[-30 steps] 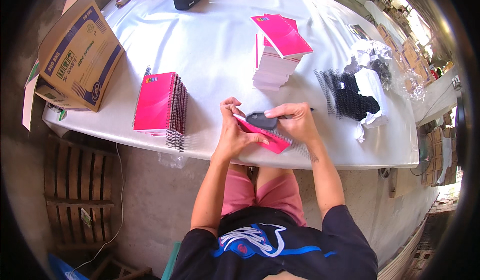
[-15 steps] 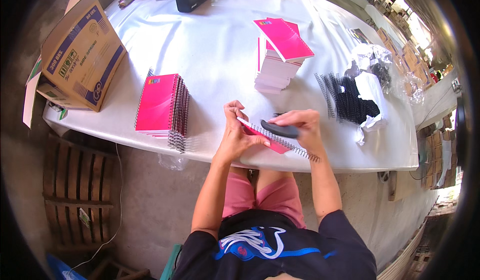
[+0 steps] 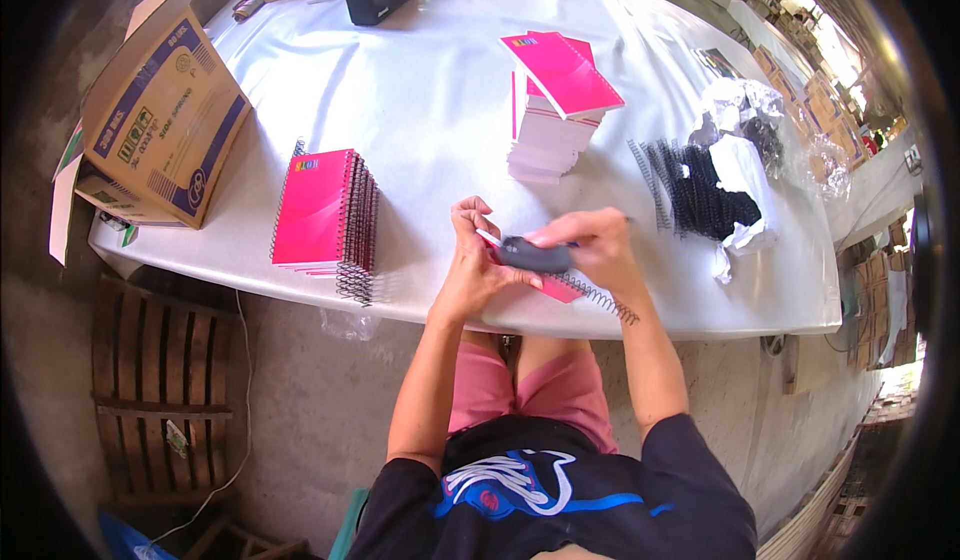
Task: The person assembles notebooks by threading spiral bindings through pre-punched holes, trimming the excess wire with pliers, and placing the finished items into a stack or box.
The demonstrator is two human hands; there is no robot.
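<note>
My left hand (image 3: 474, 265) is closed around a pink-covered notebook (image 3: 558, 291) tilted above the table's front edge. A dark wire coil (image 3: 608, 304) runs along the notebook's edge, its free end sticking out toward my right wrist. My right hand (image 3: 592, 243), partly blurred, grips a black rounded hand tool (image 3: 533, 255), which lies over the coil and hides part of it. To the left stands a stack of pink spiral notebooks (image 3: 314, 208) with coils along their right side. Beyond my hands rises a pile of pink-covered books (image 3: 565, 75).
A heap of loose black coils (image 3: 705, 195) lies at the right beside crumpled white paper (image 3: 745, 180). An open cardboard box (image 3: 165, 125) stands at the left, a black tape dispenser (image 3: 382, 0) at the back. White sheeting covers the table (image 3: 430, 90). A slatted wooden pallet (image 3: 165, 400) is at lower left.
My right hand has moved the black tool leftward along the coil, closer to my left hand. The left hand keeps its hold on the notebook. The view has shifted slightly.
</note>
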